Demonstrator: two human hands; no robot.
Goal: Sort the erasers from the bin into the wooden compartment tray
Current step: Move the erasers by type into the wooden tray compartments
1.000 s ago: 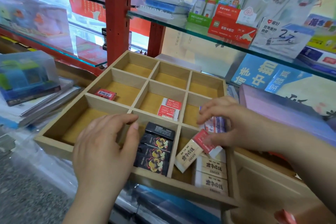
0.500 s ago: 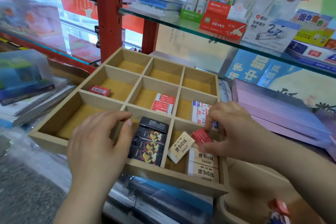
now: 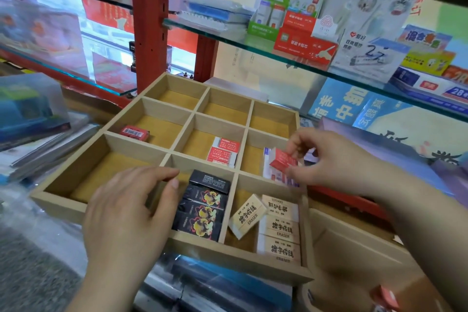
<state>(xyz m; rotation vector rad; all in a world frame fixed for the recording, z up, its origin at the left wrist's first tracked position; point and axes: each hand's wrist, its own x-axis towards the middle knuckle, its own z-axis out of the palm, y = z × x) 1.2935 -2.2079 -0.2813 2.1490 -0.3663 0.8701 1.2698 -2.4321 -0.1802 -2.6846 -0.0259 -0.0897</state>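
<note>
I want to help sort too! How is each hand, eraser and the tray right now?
wooden tray: flat, partly filled
left hand: open, holding nothing, over the near-left compartment
right hand: pinches the red eraser
red eraser: held tilted over the middle-right compartment, not yet set down
black erasers: lying side by side in the near-middle compartment
cream erasers: in the near-right compartment, one leaning tilted

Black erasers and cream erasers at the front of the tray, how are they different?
The black erasers have dark wrappers, most with a red and yellow picture; the cream erasers have pale wrappers with dark writing. The black erasers lie in one neat row, but one cream eraser leans crooked beside its row. Both are wrapped blocks in neighbouring compartments of the wooden tray.
</note>
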